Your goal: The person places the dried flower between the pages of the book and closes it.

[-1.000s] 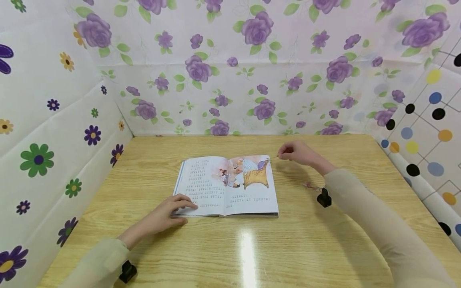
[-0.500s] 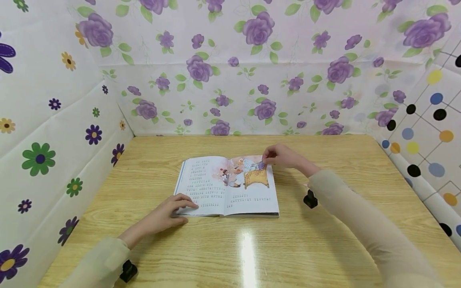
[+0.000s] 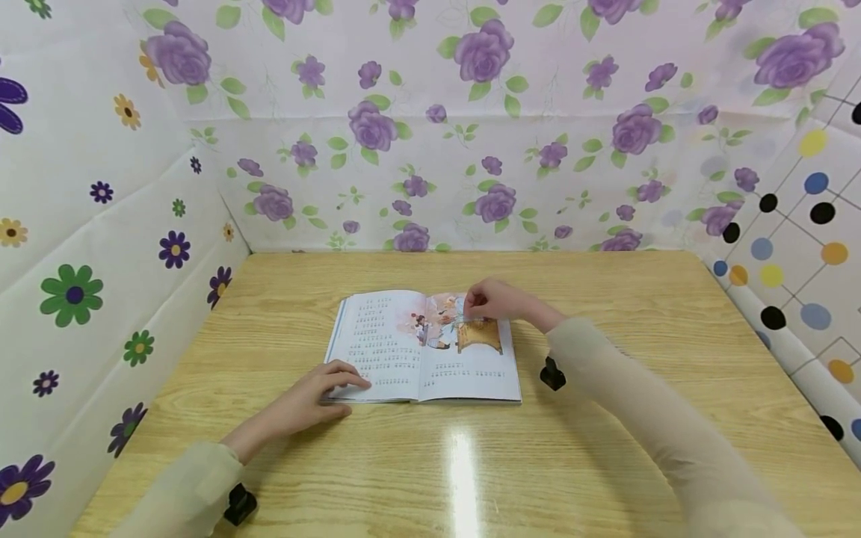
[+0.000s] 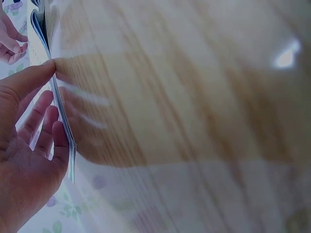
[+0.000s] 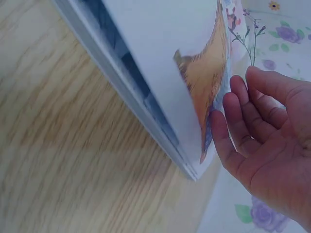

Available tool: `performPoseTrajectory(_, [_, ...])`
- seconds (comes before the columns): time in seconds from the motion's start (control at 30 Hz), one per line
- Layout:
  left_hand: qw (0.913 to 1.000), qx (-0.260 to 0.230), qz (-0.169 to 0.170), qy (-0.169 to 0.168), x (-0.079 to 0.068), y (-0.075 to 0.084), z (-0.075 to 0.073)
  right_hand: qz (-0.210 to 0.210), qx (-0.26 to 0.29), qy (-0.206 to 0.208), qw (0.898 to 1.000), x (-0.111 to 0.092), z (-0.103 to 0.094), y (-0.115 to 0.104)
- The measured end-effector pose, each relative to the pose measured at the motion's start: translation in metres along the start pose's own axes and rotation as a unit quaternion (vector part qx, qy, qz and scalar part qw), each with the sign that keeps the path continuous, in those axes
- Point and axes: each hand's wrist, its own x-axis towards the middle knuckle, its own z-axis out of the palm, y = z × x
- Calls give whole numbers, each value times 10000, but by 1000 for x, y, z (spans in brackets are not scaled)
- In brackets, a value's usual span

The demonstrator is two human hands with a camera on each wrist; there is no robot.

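An open picture book lies on the wooden table, with text on its left page and a coloured picture on the right. My left hand rests on the lower left corner of the book, fingers relaxed on the page and thumb at the bottom edge. Over the upper part of the right page, my right hand pinches a thin dried flower sprig between thumb and forefinger. Its tiny buds point away from the hand in the right wrist view, while its other fingers curve loosely beside the page.
The wooden table reaches back to a wall cloth with purple roses. Patterned cloths also stand at the left and right sides. A small black device sits under the right sleeve, another black device by the left.
My right hand has moved left from beyond the book's right edge to over the picture, carrying the sprig. My left hand has stayed in place.
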Motion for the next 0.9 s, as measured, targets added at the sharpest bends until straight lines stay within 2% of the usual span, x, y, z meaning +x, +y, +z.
performPoseTrajectory(0.37, [10000, -25, 52, 10, 1, 0, 0, -267, -19, -219, 9994, 8, 15, -8])
performPoseTrajectory(0.57, [10000, -11, 64, 34, 1, -1, 1, -30, -82, -172, 9998, 11, 22, -6])
performPoseTrajectory(0.9, [10000, 40, 27, 59, 0, -3, 1, 110, 121, -124, 9998, 14, 26, -6])
